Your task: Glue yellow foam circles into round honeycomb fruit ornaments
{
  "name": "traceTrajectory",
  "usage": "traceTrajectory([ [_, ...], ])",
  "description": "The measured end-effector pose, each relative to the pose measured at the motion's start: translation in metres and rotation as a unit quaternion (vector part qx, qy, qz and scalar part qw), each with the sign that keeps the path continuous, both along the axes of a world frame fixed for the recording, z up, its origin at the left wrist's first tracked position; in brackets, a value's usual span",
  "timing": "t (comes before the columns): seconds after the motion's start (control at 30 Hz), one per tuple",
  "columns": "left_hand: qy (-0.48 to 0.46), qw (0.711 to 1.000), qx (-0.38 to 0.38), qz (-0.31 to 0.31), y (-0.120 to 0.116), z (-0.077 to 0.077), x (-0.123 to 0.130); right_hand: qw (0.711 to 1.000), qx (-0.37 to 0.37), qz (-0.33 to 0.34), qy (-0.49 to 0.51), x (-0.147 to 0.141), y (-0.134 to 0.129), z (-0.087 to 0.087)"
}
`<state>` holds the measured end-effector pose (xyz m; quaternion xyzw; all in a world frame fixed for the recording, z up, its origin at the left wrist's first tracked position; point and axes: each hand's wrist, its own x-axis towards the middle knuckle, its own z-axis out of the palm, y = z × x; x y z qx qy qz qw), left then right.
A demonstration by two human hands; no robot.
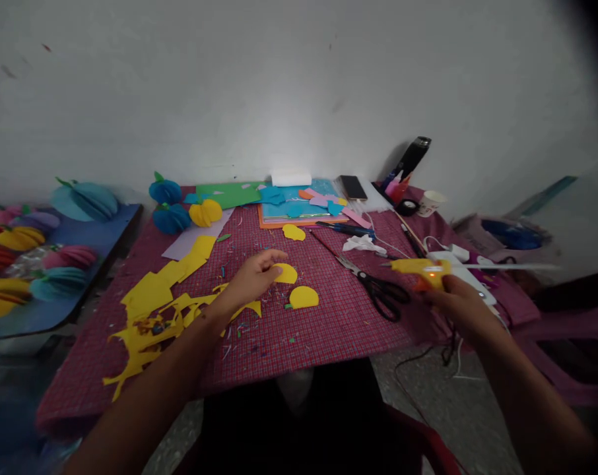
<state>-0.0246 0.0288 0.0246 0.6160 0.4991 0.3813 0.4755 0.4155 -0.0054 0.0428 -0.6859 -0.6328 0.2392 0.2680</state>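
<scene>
Left grip: the left hand (253,277) was set with its thumb against a yellow paper piece (287,274); whether this was pinched or merely pressed could not be told.
Right grip: a glue gun (416,266) was held in the right hand's (455,297) curled fingers.
Gun axis: aligned side to side, nozzle pointed left toward the piece, well apart.
Between: scissors (384,290) were seen on the worktop (338,336).
</scene>
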Motion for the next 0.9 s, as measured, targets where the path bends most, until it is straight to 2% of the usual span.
traceTrajectory([
  [0.1, 0.024, 0.999, -0.003, 0.023, 0.001, -0.002, -0.002, 0.981, -0.07, -0.013, 0.182, -0.013, -0.007, 0.017],
  [0.17, 0.045, 0.998, -0.002, 0.033, 0.002, -0.005, -0.003, 0.96, -0.105, 0.013, 0.259, -0.033, -0.009, 0.025],
  [0.27, 0.072, 0.997, 0.003, 0.035, 0.005, -0.012, -0.004, 0.947, -0.191, 0.117, 0.23, -0.074, -0.01, 0.032],
  [0.4, 0.082, 0.996, 0.017, 0.025, 0.008, -0.019, -0.005, 0.925, -0.253, 0.214, 0.185, -0.127, -0.007, 0.035],
  [0.57, 0.099, 0.994, 0.038, 0.018, 0.008, -0.019, -0.005, 0.909, -0.251, 0.277, 0.184, -0.159, -0.004, 0.033],
  [0.9, 0.088, 0.995, 0.035, 0.018, 0.009, -0.019, -0.004, 0.92, -0.145, 0.344, 0.122, -0.173, -0.006, 0.031],
])
